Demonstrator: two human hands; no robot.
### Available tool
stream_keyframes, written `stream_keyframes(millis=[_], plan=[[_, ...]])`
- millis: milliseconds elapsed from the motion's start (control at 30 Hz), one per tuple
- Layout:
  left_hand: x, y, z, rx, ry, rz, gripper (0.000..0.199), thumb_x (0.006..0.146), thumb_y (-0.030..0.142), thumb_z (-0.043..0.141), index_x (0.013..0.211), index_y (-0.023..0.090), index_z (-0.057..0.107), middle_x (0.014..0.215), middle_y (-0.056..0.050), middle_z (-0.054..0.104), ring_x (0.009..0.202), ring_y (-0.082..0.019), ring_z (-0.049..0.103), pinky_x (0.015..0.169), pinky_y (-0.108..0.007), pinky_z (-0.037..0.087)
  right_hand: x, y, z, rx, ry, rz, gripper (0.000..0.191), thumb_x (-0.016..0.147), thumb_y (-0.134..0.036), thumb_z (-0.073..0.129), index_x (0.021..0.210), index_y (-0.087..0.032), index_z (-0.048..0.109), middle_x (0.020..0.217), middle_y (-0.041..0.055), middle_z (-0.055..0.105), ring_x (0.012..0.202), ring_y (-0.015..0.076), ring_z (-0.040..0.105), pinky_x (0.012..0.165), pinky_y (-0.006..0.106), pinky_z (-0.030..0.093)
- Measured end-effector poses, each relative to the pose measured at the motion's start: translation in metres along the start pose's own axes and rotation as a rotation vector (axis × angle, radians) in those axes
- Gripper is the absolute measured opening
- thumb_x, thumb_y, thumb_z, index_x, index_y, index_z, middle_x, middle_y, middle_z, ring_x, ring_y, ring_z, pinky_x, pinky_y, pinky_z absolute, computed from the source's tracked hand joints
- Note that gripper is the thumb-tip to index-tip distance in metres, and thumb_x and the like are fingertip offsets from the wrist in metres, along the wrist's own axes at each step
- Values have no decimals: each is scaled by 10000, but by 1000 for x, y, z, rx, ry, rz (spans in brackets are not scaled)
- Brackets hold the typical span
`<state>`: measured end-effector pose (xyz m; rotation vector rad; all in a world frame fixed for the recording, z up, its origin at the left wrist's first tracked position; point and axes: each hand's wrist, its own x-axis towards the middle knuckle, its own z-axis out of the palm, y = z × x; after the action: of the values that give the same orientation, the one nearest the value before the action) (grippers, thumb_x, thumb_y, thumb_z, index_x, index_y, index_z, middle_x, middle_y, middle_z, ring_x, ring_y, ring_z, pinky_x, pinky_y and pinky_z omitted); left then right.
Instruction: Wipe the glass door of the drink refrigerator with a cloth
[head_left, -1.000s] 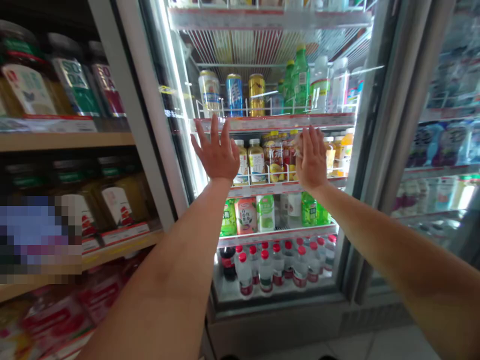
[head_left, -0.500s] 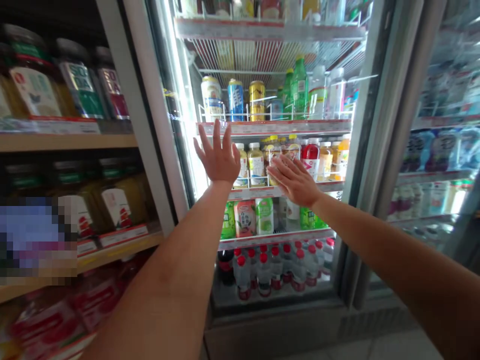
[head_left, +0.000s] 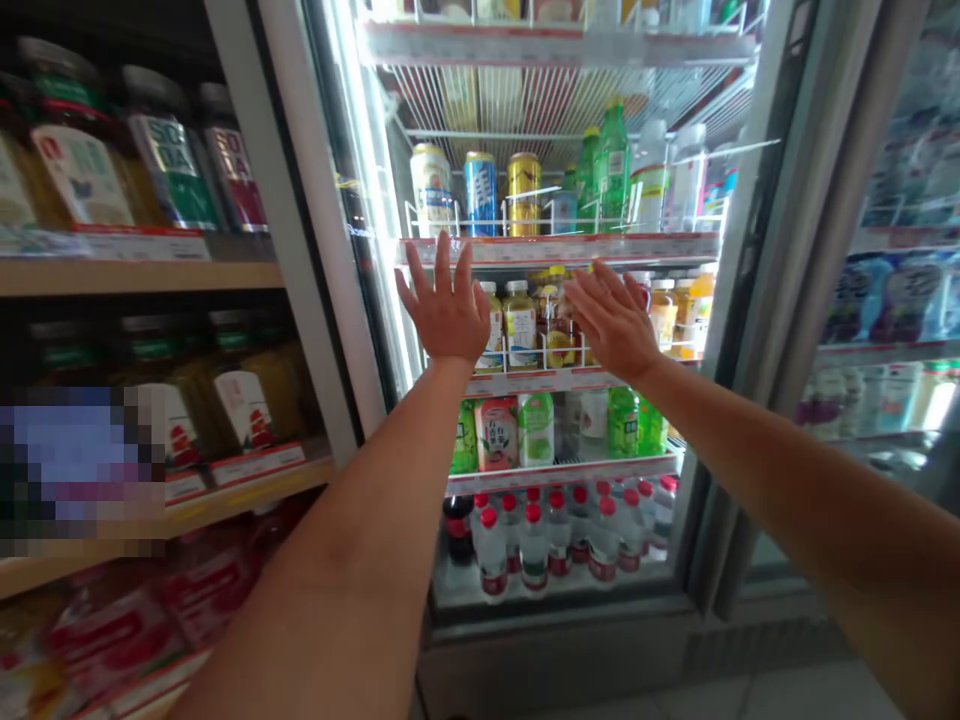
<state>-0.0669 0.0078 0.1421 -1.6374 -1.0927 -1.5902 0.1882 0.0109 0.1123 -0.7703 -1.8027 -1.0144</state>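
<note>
I'm seemingly pressing on the glass door [head_left: 739, 320] — left hand [head_left: 448, 312] near its left edge, fingers apart, right hand [head_left: 611, 320] with fingers nearly together — and the next move calls for flat palms.

Left: shelving unit [head_left: 142, 278] with wood-coloured boards, price strips [head_left: 259, 465] along the fronts, dim between levels. Grey upright post [head_left: 279, 200] at its right end, slanting in view. Just right of the post, tall light strip [head_left: 366, 110], cold white, very bright. Far right: neighbouring cooler [head_left: 892, 352], several shelf levels, contents blurred. Low down, vent slats [head_left: 750, 655] in a grey base. Floor [head_left: 795, 690] pale, tiled, seams faint.
</note>
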Motion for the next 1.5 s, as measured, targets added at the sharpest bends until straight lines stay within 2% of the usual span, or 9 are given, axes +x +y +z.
stream_keyframes(millis=[100, 300, 500, 700, 867, 1033, 1233, 1400, 1500], plan=[[0, -1, 1, 37, 23, 24, 582, 960, 281, 487, 1540, 298, 431, 1674, 39, 292, 1591, -245, -47, 1301, -553, -46, 10, -9, 6, 34, 118, 108, 557, 1042, -250, 390, 1598, -266, 354, 1563, 57, 503, 1495, 290, 381, 1258, 553, 324], [1, -3, 4, 113, 34, 46, 574, 964, 277, 482, 1536, 260, 451, 1670, 10, 304, 1592, -288, 7, 1300, -574, 3, 26, -28, 12, 159, -87, -241, 503, 1015, -155, 443, 1483, -336, 482, 1528, 3, 539, 1429, 248, 463, 1231, 479, 408], [0, -6, 7, -4, 63, 70, 543, 992, 343, 465, 1531, 286, 424, 1676, 56, 277, 1582, -226, -121, 1297, -589, -56, 52, -29, 10, 240, 206, 9, 415, 967, -121, 504, 1354, -268, 532, 1436, 92, 541, 1397, 304, 478, 1185, 531, 440], [3, -16, 18, 5, 89, 76, 539, 1013, 497, 446, 1514, 295, 447, 1667, 40, 306, 1594, -248, -60, 1292, -620, -42, 64, -52, 14, 259, -56, -240, 259, 991, -122, 493, 1190, -247, 601, 1285, 88, 611, 1314, 253, 532, 1129, 466, 498], [4, -16, 16, 27, 72, 82, 577, 984, 482, 497, 1524, 283, 455, 1668, 10, 311, 1593, -292, -32, 1291, -618, -36, 78, -58, 15, 265, 18, -165, 296, 991, -107, 483, 1233, -210, 618, 1327, 120, 602, 1324, 269, 520, 1159, 458, 463], [2, -9, 9, 7, 80, 64, 531, 999, 445, 500, 1499, 266, 495, 1648, -35, 359, 1592, -294, 12, 1293, -590, -30, 76, -31, 9, 233, 17, -291, 278, 1016, -164, 467, 1231, -247, 621, 1291, 85, 643, 1297, 276, 539, 1144, 490, 476], [2, -4, 6, 11, 39, 26, 543, 987, 406, 533, 1511, 271, 485, 1656, -24, 340, 1587, -263, -34, 1299, -557, -38, 51, 8, -8, 27, 205, 7, 402, 961, -171, 514, 1355, -242, 556, 1295, 109, 599, 1258, 347, 535, 1111, 617, 440], [2, -4, 6, 14, 41, 28, 560, 974, 404, 549, 1512, 262, 488, 1660, -28, 330, 1586, -275, -20, 1299, -557, -39, 7, -3, -11, -53, -77, -391, 344, 987, -215, 516, 1325, -221, 584, 1251, 109, 637, 1176, 295, 573, 1039, 484, 520], [2, -4, 6, 13, 64, 33, 548, 970, 384, 547, 1504, 266, 499, 1652, -22, 350, 1588, -275, 6, 1301, -550, -25, 3, 7, -18, -93, -27, -290, 334, 979, -220, 538, 1307, -216, 597, 1231, 106, 645, 1153, 293, 585, 1019, 479, 527]])
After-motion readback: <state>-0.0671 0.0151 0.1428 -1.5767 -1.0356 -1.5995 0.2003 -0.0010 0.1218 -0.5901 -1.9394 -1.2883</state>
